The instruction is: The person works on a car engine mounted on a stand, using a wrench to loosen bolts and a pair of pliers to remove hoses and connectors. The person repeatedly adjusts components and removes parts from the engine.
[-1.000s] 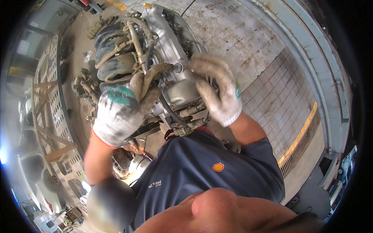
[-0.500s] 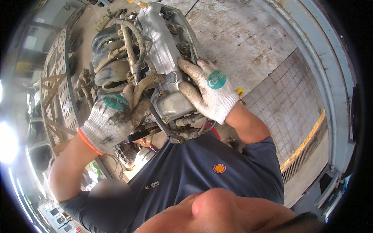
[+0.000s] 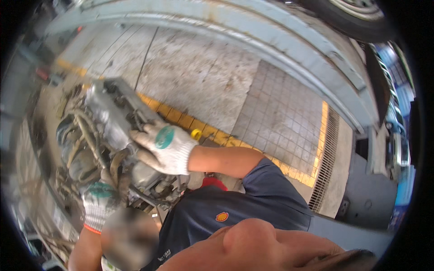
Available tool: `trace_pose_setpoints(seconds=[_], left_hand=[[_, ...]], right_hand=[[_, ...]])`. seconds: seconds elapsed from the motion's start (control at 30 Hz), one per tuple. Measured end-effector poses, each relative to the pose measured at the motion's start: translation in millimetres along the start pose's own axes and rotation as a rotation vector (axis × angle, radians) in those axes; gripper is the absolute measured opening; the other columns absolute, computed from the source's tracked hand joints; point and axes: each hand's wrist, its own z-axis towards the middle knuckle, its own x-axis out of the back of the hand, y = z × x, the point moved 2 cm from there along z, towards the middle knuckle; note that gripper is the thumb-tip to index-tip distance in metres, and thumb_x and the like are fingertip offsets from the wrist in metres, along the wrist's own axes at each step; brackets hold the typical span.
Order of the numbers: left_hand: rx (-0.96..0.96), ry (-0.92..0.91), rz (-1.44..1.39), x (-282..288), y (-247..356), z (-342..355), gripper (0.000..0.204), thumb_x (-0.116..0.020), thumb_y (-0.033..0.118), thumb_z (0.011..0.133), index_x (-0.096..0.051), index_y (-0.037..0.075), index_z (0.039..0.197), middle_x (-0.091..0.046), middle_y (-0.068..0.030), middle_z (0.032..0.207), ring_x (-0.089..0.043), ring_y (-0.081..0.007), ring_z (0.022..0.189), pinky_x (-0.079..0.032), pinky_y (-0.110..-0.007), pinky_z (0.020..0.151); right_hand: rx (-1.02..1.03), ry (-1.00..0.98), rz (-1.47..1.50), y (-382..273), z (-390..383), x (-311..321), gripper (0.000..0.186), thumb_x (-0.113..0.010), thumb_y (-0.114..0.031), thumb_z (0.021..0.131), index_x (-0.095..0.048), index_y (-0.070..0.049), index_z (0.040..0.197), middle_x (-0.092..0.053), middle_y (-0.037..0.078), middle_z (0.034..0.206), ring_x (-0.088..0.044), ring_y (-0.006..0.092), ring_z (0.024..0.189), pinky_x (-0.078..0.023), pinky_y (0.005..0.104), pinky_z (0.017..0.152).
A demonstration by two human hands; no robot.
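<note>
A car engine (image 3: pixel 107 118) with a silver cover stands in front of me at the left. My right hand (image 3: pixel 169 147), in a white knit glove with a green patch, lies on the cover with its fingers spread. Nearer me, my left hand (image 3: pixel 100 201) wears a matching glove with an orange cuff. Its thumb and fingers close around the end of a thick hose (image 3: pixel 116 160) beside the cover; the grip is partly blurred. Curved dark intake pipes (image 3: pixel 81 163) run along the engine's left side.
A small yellow part (image 3: pixel 195 134) shows just beyond my right wrist. Something red (image 3: pixel 214 182) lies between the engine and my shirt. Yellow-painted bricks (image 3: pixel 181 119) border the tiled floor (image 3: pixel 282 122). A pale blue metal beam (image 3: pixel 253 38) and a wheel (image 3: pixel 357 11) are at the far side.
My view has swung to the right, so the engine and both hands now appear farther left and lower. The hands keep about the same places on the engine.
</note>
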Motion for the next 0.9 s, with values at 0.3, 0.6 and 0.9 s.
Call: trace_pose_setpoints(seconds=[0.3,0.6,0.9], left_hand=[[-0.339,0.855,0.319,-6,-5,6,0.051,-0.072,0.029,0.096,-0.064,0.013,0.143,-0.069,-0.0223,0.123,-0.066,-0.0431,0.117,-0.054,-0.054,0.097],[-0.509,0.754,0.193,-2,5,41,0.027,-0.082,0.024,0.081,-0.072,0.002,0.094,-0.065,-0.0162,0.104,-0.06,-0.039,0.115,-0.045,-0.054,0.105],[-0.505,0.739,0.185,2,12,60,0.024,-0.075,0.027,0.088,-0.075,0.003,0.094,-0.065,-0.0149,0.098,-0.058,-0.0392,0.109,-0.046,-0.052,0.1]], right_hand=[[-0.173,-0.027,-0.219,-15,-20,41,0.062,-0.066,-0.047,0.099,-0.057,-0.011,0.149,-0.055,0.024,0.149,-0.055,0.044,0.136,-0.052,0.0568,0.109],[0.079,0.341,0.043,-8,-88,82,0.054,-0.081,-0.022,0.09,-0.065,-0.004,0.138,-0.065,0.018,0.135,-0.064,0.0356,0.126,-0.054,0.0472,0.106],[-0.217,0.403,0.092,40,-141,77,0.038,-0.075,-0.016,0.095,-0.071,-0.003,0.13,-0.07,0.019,0.131,-0.066,0.0369,0.125,-0.052,0.0456,0.108]])
